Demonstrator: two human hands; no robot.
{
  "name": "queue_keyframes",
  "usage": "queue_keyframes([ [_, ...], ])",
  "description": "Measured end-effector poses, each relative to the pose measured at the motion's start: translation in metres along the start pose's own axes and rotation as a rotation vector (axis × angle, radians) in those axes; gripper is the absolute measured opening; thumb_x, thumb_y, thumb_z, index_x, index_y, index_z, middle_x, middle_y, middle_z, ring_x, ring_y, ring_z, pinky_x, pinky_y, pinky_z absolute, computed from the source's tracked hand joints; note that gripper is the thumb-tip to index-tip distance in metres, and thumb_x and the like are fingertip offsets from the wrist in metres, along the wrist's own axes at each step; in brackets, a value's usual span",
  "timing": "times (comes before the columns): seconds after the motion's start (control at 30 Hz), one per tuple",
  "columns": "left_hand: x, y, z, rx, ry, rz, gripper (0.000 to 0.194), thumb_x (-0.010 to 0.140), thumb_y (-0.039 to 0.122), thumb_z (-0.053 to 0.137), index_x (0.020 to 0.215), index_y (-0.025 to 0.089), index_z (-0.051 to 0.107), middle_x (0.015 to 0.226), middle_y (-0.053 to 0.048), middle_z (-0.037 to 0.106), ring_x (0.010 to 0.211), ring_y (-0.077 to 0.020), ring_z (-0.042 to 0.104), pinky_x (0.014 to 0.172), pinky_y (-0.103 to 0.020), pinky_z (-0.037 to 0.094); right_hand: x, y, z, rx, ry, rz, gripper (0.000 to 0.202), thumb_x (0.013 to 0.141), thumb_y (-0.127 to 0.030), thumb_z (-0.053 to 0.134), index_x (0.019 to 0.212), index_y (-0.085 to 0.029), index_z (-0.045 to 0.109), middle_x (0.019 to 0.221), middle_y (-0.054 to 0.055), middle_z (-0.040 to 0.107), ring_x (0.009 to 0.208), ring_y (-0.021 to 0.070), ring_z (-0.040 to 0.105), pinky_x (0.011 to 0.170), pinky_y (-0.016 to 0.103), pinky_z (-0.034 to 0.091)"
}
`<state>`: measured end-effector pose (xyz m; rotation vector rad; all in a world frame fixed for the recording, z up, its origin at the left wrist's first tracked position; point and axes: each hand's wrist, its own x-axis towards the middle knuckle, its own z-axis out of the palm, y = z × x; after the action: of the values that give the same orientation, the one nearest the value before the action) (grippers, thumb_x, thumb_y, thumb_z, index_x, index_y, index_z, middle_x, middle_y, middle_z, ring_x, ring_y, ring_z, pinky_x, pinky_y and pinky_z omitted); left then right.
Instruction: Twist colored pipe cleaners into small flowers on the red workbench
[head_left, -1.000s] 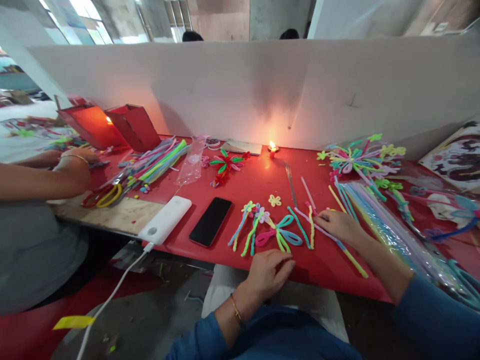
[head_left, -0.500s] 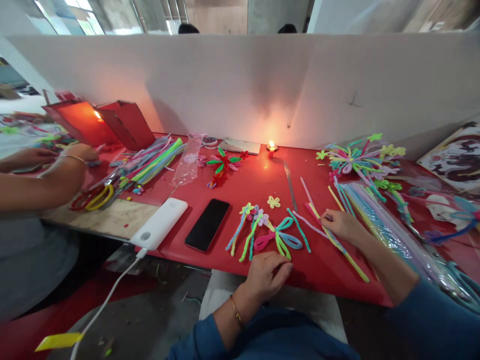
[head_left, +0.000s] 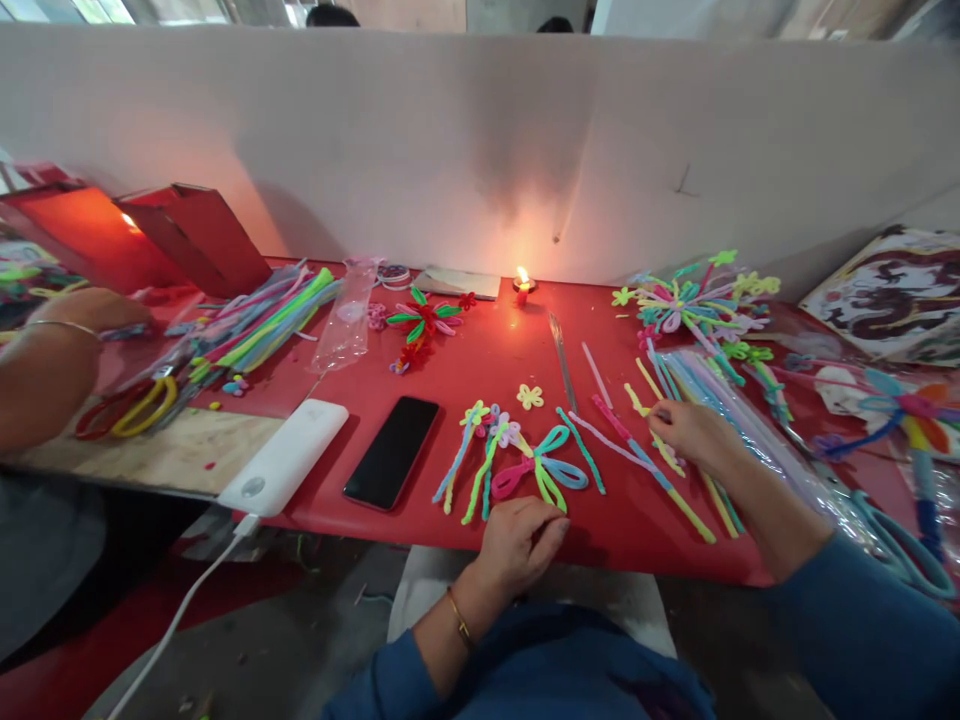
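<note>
My left hand (head_left: pixel 521 540) rests with curled fingers at the table's front edge, and nothing shows in it. Just beyond it lies a pipe-cleaner bow (head_left: pixel 541 468) with pink, blue, teal and yellow-green loops. My right hand (head_left: pixel 694 432) pinches a yellow pipe cleaner (head_left: pixel 637 400) that sticks out past its fingertips; part of it is hidden under the hand. To its left is a long pink, blue and yellow pipe cleaner (head_left: pixel 660 478). Small flower-topped pipe-cleaner pieces (head_left: pixel 480 440) lie left of the bow, and a yellow pipe-cleaner flower (head_left: pixel 529 397) behind it.
A lit candle (head_left: pixel 523 288) burns at the back of the red table. On the left are a black phone (head_left: pixel 391 452), a white power bank (head_left: pixel 285 455), scissors (head_left: pixel 146 405) and a person's arm (head_left: pixel 49 370). A plastic-wrapped pipe-cleaner bundle (head_left: pixel 739 430) and teal-handled scissors (head_left: pixel 896 545) lie right.
My right hand has moved from the multicoloured pipe cleaner to the yellow one, slightly right of it. My left hand stays by the bow. The view has shifted right and down.
</note>
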<state>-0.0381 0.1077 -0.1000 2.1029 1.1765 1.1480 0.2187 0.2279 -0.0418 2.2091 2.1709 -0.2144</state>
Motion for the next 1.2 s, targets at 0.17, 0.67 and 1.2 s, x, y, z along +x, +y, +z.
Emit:
queue_keyframes([
  [0.17, 0.001, -0.001, 0.0, 0.013, 0.006, 0.01, 0.023, 0.084, 0.022, 0.044, 0.072, 0.015, 0.063, 0.06, -0.004, 0.063, 0.056, -0.0124, 0.058, 0.056, -0.021, 0.043, 0.001, 0.017, -0.01, 0.07, 0.013, -0.024, 0.025, 0.077, -0.036, 0.039, 0.075, -0.02, 0.058, 0.072, 0.005, 0.064, 0.067, 0.0191, 0.058, 0.056, 0.025, 0.034],
  [0.67, 0.001, -0.001, 0.002, 0.066, -0.016, -0.003, 0.025, 0.085, 0.023, 0.042, 0.072, 0.016, 0.062, 0.06, -0.004, 0.064, 0.057, -0.0125, 0.058, 0.057, -0.022, 0.044, -0.014, -0.027, -0.004, 0.385, -0.197, -0.247, 0.024, 0.084, -0.03, 0.034, 0.075, -0.02, 0.054, 0.061, -0.001, 0.064, 0.056, 0.013, 0.06, 0.054, 0.021, 0.044],
  [1.2, -0.002, -0.001, 0.004, 0.071, 0.017, 0.02, 0.024, 0.084, 0.024, 0.042, 0.073, 0.016, 0.062, 0.06, -0.004, 0.064, 0.055, -0.0116, 0.057, 0.055, -0.021, 0.044, 0.023, -0.061, 0.006, 0.013, -0.144, -0.338, 0.025, 0.077, -0.024, 0.044, 0.081, -0.019, 0.068, 0.086, 0.009, 0.07, 0.08, 0.0224, 0.063, 0.065, 0.027, 0.04],
])
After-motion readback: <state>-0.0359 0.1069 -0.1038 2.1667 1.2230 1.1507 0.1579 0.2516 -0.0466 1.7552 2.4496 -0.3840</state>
